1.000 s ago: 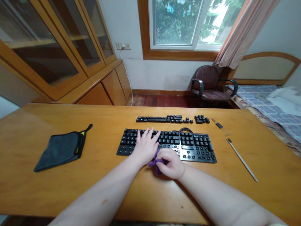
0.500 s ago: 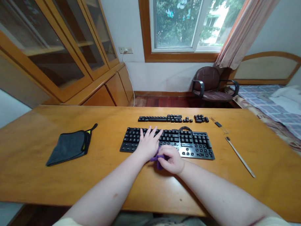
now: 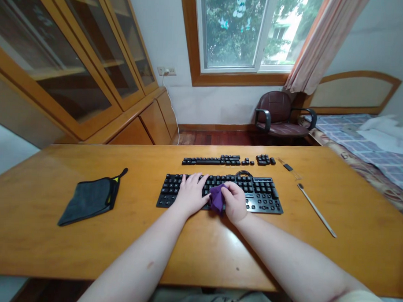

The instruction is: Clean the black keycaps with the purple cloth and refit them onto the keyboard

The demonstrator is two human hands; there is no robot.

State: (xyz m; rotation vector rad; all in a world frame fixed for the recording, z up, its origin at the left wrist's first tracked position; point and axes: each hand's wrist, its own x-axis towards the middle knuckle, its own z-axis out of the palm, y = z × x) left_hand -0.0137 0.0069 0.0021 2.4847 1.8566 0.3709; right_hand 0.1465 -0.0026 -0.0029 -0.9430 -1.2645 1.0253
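Note:
A black keyboard [image 3: 265, 205] lies on the desk in front of me, with keycaps off along its lower rows. My left hand [image 3: 191, 194] rests on its left half, fingers spread over the keys. Pinched in my right hand [image 3: 234, 201] is a purple cloth [image 3: 217, 199], which hangs over the middle of the keyboard near its front edge. The cloth and both hands hide part of the keys. Behind the keyboard sit removed keycaps [image 3: 206, 161] in a row, with more keycaps [image 3: 265, 160] grouped further right.
On the desk [image 3: 118, 254], a folded dark grey cloth [image 3: 87, 199] lies to the left. To the right are a thin brush [image 3: 317, 211] and a small wire keycap puller [image 3: 287, 167]. A brown armchair [image 3: 278, 112] stands beyond the desk, beside a bed [image 3: 341, 127].
My right hand has lifted the purple cloth from the keyboard's front edge up over its middle. My left hand stays on the keys. The whole view has shifted slightly.

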